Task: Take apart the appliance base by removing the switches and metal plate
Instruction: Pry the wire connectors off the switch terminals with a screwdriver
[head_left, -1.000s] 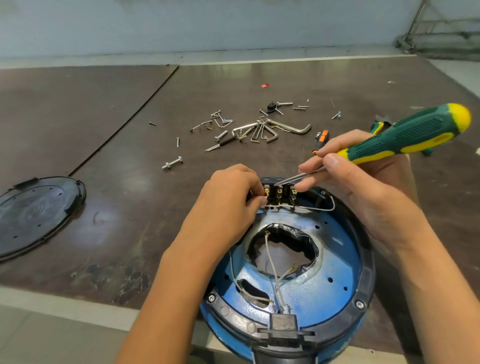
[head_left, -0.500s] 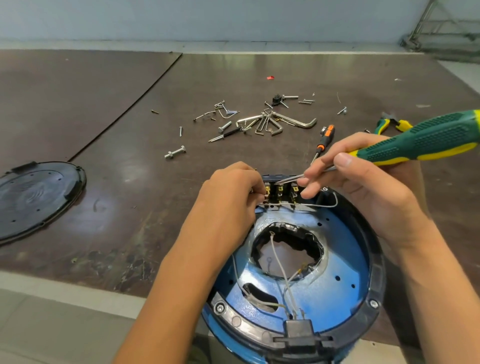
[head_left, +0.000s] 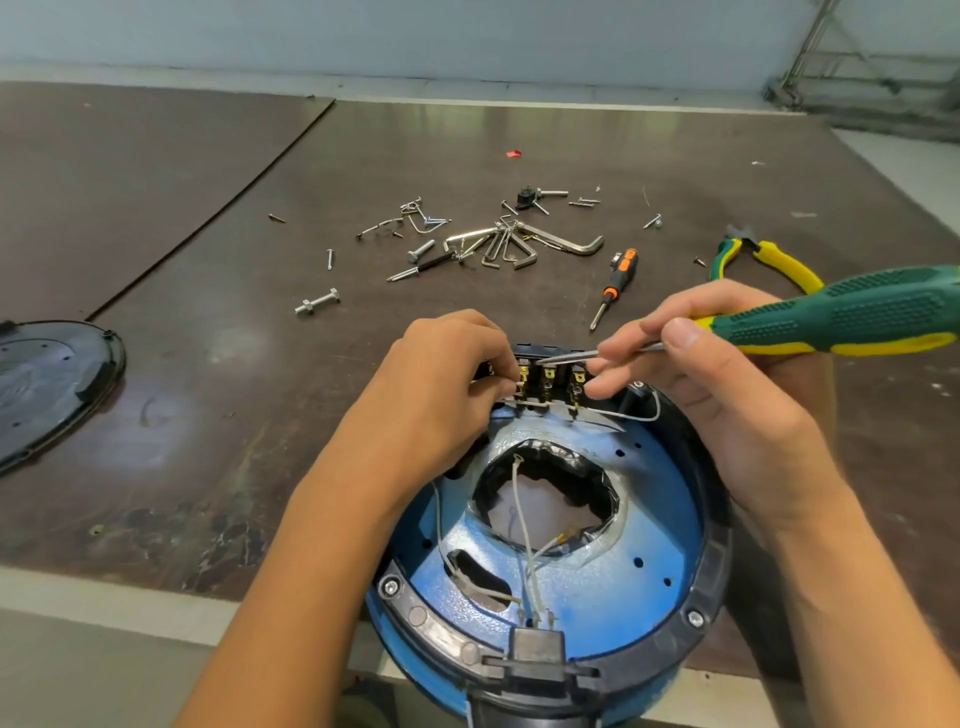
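Pinching the left end of the switches (head_left: 548, 382), the left hand (head_left: 441, 384) arches knuckles-up over the far rim of the appliance base (head_left: 719, 519), its fingers curled tight and thumb and forefinger clamped on the first terminal. The forearm crosses the base's left side. The right hand (head_left: 727, 395) grips the green-and-yellow screwdriver (head_left: 841, 317), thumb on the handle's neck and fingertips along the steel shaft. The shaft points left, its tip touching the top of the switch row near the left fingertips.

The base sits open side up at the near edge of the counter (head_left: 208, 389). Its blue metal plate (head_left: 654, 519) is still in place, with white wires (head_left: 524, 525) crossing a ragged central hole. Farther back lie an orange screwdriver (head_left: 615, 286), pliers (head_left: 769, 254), hex keys (head_left: 519, 244) and loose screws; a black cover (head_left: 47, 384) lies far left.
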